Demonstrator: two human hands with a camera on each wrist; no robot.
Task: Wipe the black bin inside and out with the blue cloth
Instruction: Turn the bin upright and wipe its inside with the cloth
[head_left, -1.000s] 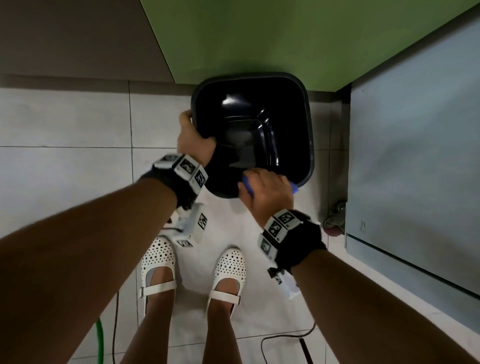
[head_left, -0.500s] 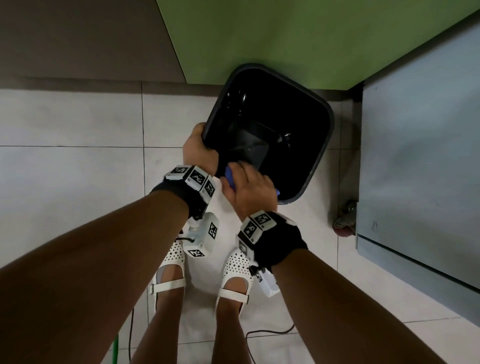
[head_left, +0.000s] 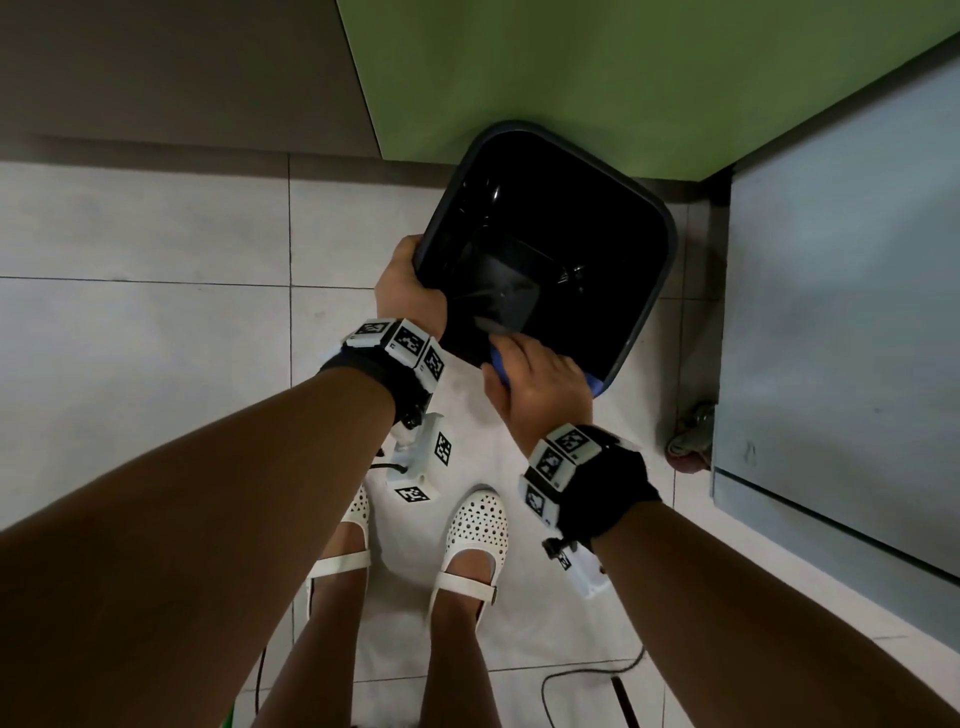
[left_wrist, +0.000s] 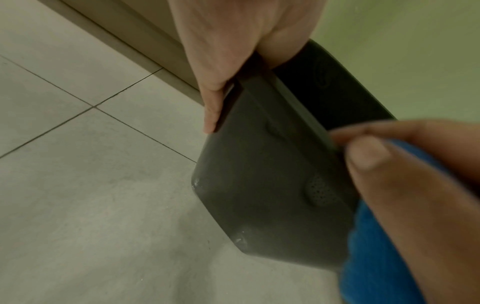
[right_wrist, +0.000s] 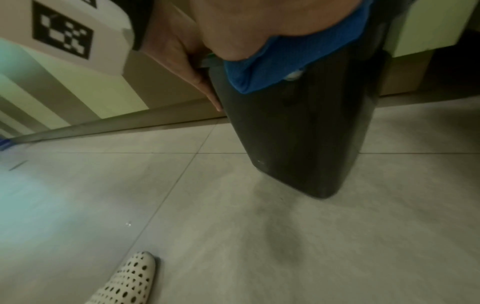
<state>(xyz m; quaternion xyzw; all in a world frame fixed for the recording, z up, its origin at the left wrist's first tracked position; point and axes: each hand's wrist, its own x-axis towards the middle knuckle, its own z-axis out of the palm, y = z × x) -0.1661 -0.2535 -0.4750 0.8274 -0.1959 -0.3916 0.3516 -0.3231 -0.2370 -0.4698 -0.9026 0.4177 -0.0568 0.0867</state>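
The black bin (head_left: 597, 218) is lifted off the tiled floor and turned at an angle, its open top facing me. My left hand (head_left: 410, 286) grips its near left rim, thumb inside and fingers down the outer wall (left_wrist: 259, 185). My right hand (head_left: 535, 379) presses the blue cloth (head_left: 595, 384) over the near rim; the cloth (right_wrist: 285, 59) hangs down the bin's outer side (right_wrist: 298, 144). In the left wrist view the blue cloth (left_wrist: 376, 246) lies under my right fingers against the bin wall.
A green cabinet door (head_left: 623, 67) stands right behind the bin and a grey cabinet (head_left: 841, 312) to the right. My feet in white shoes (head_left: 475, 540) stand just below the bin. A cable (head_left: 571, 680) lies on the floor tiles.
The bin has turned from square-on to diagonal and stays so. My right hand with the cloth slid left along the near rim, then back right toward the near corner.
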